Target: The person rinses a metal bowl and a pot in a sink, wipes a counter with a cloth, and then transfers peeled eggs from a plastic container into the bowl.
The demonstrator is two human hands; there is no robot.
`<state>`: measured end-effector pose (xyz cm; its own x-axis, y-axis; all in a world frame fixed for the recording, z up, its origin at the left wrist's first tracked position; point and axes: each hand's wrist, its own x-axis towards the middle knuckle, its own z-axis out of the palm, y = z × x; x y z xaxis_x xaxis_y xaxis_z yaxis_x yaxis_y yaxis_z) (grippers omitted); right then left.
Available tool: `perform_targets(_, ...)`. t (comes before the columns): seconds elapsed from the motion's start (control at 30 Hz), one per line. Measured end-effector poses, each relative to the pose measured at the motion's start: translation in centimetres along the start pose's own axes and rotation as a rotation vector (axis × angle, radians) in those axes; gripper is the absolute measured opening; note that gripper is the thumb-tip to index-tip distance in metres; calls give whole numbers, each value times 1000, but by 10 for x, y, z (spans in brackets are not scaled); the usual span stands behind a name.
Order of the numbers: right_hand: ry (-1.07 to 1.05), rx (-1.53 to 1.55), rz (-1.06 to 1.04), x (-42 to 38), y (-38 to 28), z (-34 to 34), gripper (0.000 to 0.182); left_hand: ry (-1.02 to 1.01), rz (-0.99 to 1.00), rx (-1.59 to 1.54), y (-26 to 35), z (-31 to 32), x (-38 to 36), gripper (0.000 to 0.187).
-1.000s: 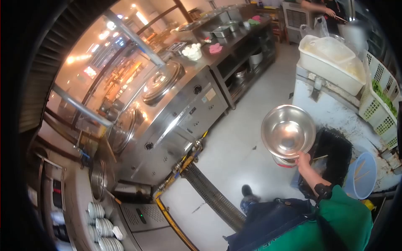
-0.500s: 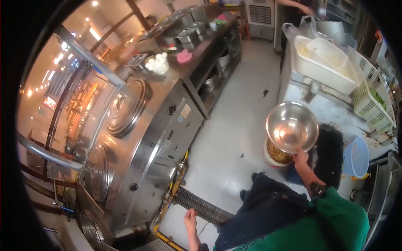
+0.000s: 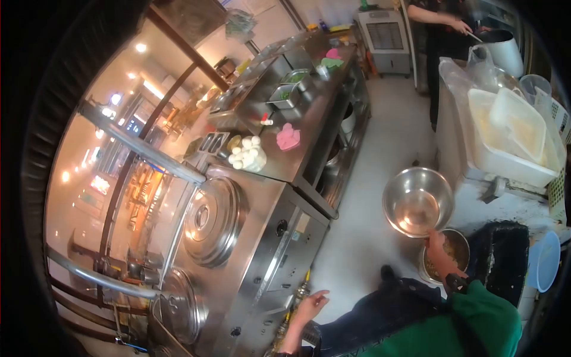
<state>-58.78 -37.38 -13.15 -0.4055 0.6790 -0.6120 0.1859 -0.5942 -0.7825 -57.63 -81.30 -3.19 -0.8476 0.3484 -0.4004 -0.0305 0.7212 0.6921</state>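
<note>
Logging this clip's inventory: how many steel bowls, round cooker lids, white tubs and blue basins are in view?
Steel bowl, held at its rim by the right hand: 1
Round cooker lids: 2
White tub: 1
Blue basin: 1
Total: 5

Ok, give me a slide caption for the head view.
Right hand holds an empty steel bowl above a floor bucket; left hand hangs free.

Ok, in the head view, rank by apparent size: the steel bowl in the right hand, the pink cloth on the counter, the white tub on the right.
1. white tub
2. steel bowl, though it sits nearer the camera, so true sizes are unsure
3. pink cloth
</note>
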Motion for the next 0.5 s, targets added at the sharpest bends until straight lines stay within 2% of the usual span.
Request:
perform_targets(0.03, -10, -91, 13, 6, -2, 10, 20, 24, -19, -52, -4, -8, 5, 29)
perform_targets(0.1, 80, -17, 49, 0, -9, 33, 23, 42, 7, -127, -18, -21, 25, 34)
perform_targets(0.17, 42, -65, 13, 11, -29, 62, 24, 82, 32, -72, -6, -56, 90, 44)
perform_targets(0.2, 86, -69, 22, 13, -31, 69, 25, 78, 57, -3, 3, -73, 114, 55)
perform_targets(0.27, 61, -68, 38, 32, -15, 61, 23, 103, 141, -76, 27, -108, 158, 62)
perform_targets(0.33, 13, -74, 36, 46, -6, 68, 22, 231, 409, 8, 48, -143, 215, 65)
perform_targets(0.37, 13, -83, 7, 45, -7, 69, 21, 247, 467, -8, 59, -160, 244, 69)
perform_targets(0.5, 28, -182, -82, 29, -17, 85, 18, 440, 479, 243, 86, -216, 364, 76)
